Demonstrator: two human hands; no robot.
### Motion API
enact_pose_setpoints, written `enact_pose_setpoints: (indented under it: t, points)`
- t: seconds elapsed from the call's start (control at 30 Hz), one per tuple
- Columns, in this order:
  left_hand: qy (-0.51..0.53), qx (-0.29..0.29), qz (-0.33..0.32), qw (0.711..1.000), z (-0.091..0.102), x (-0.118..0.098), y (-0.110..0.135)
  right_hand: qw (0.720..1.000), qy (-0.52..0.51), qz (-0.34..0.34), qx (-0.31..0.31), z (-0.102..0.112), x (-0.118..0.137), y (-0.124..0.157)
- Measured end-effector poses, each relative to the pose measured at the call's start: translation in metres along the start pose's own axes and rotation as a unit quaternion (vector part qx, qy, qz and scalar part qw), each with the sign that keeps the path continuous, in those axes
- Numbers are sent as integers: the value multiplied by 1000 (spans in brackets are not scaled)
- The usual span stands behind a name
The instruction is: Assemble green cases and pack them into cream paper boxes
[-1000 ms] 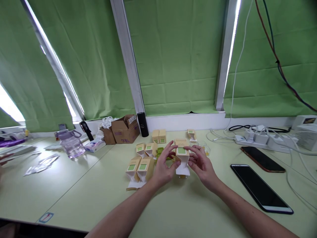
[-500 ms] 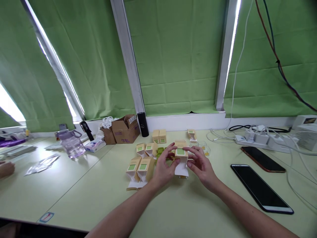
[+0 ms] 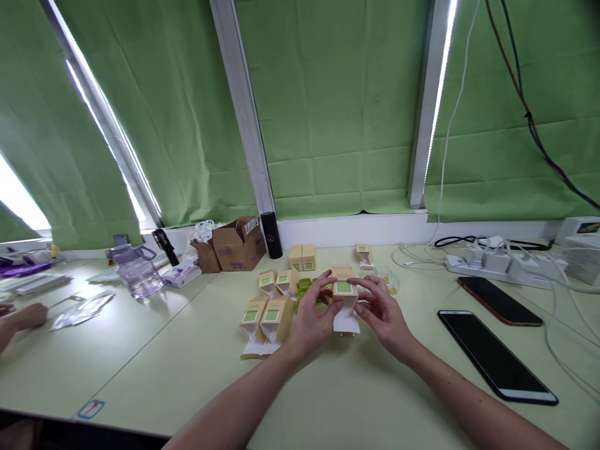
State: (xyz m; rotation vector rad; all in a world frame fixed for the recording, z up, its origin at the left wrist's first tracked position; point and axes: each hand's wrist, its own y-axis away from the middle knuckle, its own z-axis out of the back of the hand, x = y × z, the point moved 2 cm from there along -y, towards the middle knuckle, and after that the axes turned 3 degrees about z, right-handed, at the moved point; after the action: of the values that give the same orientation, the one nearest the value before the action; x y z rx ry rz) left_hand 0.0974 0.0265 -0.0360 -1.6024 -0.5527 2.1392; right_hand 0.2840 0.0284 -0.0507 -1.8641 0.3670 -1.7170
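Gripping from both sides, a green-labelled box (image 3: 344, 291) was clamped by left hand (image 3: 313, 315) and right hand (image 3: 383, 314); writing unreadable, bare table (image 3: 328, 400) lay nearer.

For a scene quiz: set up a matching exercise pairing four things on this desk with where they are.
Things:
1. carton
2. purple jug
3. black phone
4. black cylinder

Places:
A. at the window sill
B. far left on the desk
C. between the left hand and right hand
D. flat on the desk at the right

Pairs: 1-C, 2-B, 3-D, 4-A
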Motion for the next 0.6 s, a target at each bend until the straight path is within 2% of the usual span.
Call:
enact_pose_setpoints:
  t: [0.6]
  points:
    - [-22, -4, -3, 1000, -1, -3, 2, 999, 37, -10, -35, -4, -7, 0]
